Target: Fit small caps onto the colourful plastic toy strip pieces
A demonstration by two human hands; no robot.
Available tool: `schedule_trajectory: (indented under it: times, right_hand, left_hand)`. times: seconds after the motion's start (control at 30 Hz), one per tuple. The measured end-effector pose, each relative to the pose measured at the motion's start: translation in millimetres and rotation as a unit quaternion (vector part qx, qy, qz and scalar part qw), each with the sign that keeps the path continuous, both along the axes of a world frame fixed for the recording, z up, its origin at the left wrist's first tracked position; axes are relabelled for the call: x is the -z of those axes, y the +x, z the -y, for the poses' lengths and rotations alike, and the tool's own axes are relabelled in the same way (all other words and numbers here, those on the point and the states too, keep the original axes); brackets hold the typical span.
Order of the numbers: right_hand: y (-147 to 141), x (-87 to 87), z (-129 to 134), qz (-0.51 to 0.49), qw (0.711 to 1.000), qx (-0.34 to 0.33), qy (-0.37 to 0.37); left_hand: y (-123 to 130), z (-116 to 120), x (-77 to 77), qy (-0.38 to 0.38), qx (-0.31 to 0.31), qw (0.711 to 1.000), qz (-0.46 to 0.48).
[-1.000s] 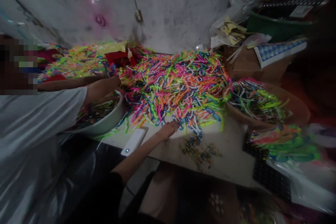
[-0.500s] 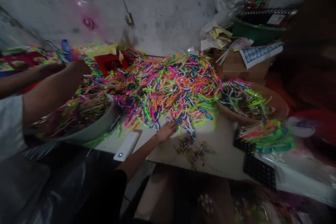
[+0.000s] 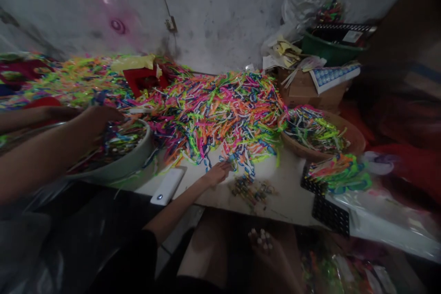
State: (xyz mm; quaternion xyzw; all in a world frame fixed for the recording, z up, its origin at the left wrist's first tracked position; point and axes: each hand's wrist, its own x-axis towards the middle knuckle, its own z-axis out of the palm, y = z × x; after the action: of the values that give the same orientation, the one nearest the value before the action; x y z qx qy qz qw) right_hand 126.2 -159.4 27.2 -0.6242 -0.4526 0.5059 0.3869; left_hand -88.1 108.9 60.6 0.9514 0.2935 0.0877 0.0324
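Colourful strips [image 3: 237, 149] met the left hand [image 3: 217, 173], pale-tipped pieces [image 3: 262, 240] the right hand [image 3: 274, 256]. Whether either hand's fingers gripped was unclear.

Illumination was dim, with a pale patch on the tabletop [image 3: 289, 197]. Outer zones exhibited blur and stretching.

At twelve o'clock from my left grip [image 3: 217, 174], the tangled heap of thin strips [image 3: 230, 110] mixes pink, orange, lime, blue and white. At two, a flat sheet [image 3: 334, 77] is patterned blue and white.
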Motion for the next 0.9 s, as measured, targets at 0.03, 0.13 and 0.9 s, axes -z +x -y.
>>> schedule_trajectory:
  times: [0.03, 0.13, 0.9]
  right_hand:
    - [-0.1, -2.5, -0.9, 0.001, 1.000, -0.008, 0.003]
    - [-3.1, -11.1, -0.1, 0.010, 1.000, -0.022, 0.005]
    - [14.2, -160.4, -42.7, 0.144, 0.973, 0.051, 0.173]
  left_hand:
    - [0.3, 0.3, 3.2, -0.001, 0.002, 1.000, -0.012]
    - [5.1, 0.0, 9.8, 0.011, -0.018, 0.999, -0.039]
    - [31.4, 95.1, -94.9, 0.171, 0.090, 0.972, 0.133]
